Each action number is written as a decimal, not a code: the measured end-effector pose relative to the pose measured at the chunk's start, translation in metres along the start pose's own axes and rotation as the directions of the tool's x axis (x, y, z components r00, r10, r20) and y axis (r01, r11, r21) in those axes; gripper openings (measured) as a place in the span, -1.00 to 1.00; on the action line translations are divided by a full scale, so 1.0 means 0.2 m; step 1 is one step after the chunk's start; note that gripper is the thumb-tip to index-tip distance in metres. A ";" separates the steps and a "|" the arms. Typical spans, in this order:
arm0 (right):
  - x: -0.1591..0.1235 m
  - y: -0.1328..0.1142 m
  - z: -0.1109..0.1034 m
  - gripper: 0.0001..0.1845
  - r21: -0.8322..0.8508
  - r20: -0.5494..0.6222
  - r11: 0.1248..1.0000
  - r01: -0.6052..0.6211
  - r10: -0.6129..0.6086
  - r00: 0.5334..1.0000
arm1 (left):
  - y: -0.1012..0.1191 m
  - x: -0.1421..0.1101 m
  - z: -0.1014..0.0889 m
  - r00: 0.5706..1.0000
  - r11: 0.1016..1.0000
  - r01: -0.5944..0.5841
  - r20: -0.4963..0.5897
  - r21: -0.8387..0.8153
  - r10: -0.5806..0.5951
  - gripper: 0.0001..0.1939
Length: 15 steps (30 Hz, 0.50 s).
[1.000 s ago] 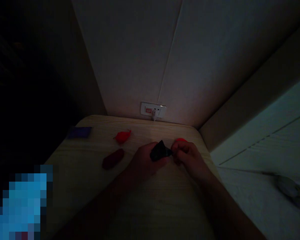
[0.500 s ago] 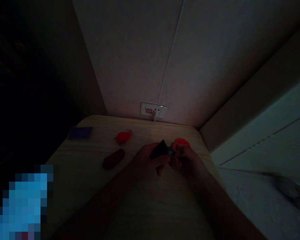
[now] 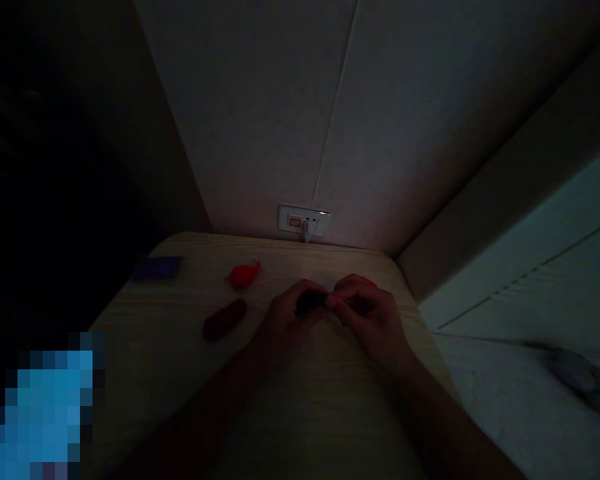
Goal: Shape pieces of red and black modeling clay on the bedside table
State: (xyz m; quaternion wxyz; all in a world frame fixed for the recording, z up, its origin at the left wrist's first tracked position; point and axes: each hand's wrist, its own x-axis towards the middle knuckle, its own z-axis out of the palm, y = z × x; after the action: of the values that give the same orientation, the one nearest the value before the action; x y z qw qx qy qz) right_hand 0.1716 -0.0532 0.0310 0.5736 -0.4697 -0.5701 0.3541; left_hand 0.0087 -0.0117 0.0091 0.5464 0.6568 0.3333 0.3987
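Black and lumpy, a small thing (image 3: 309, 303) sat between the person's two hands, above the table (image 3: 300, 407), toward its far edge and nearer the right edge than the left. A moment earlier it had shown a sharp upright corner, with a slim piece reaching toward the right fingers; now that corner was gone from sight, the shape looked lower, and its right end met the right fingertips directly. That suggested the two-handed work on it was still going on, since it had not been put down. In such dim light I could not tell whether it had been folded, turned or closed.

The left hand (image 3: 286, 313) came in from the near left, its fingers curled round the thing's left part, thumb on the near side, with only a narrow gap filled by what it held. The right hand (image 3: 375, 320) slanted in from the near right, thumb and forefinger closed together on the right end; its other fingers were bent inward, and whatever lay between the tips was hidden. Both forearms angled inward over the table.

Behind the right hand, near the far right corner, a sliver of a red item (image 3: 369, 282) showed; more of it had been visible before. Left of the hands lay a red pouch (image 3: 244, 275) near the far edge, a dark red case (image 3: 225, 320) nearer the person, and a purple packet (image 3: 157, 268) by the far left corner.
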 end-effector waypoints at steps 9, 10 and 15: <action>-0.01 0.04 0.01 -0.70 0.081 -0.025 0.984 -0.160 0.163 0.986 | -0.01 -0.01 0.01 0.996 0.996 0.082 0.040 -0.036 -0.080 -0.70; -0.01 0.05 0.01 -0.68 0.143 -0.008 0.967 -0.210 0.213 0.977 | -0.01 -0.01 0.02 0.995 0.993 0.094 0.037 -0.074 -0.092 -0.65; -0.01 0.08 0.05 -0.62 0.438 0.035 0.826 -0.354 0.378 0.925 | -0.01 0.00 0.07 0.986 0.934 0.163 0.011 -0.318 -0.168 -0.56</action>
State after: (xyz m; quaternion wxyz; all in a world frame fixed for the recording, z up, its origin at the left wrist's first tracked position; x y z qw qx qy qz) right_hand 0.1641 -0.0484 0.0155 0.6004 -0.4389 -0.3599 0.5633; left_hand 0.0213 -0.0177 0.0057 0.6740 0.5265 0.3231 0.4051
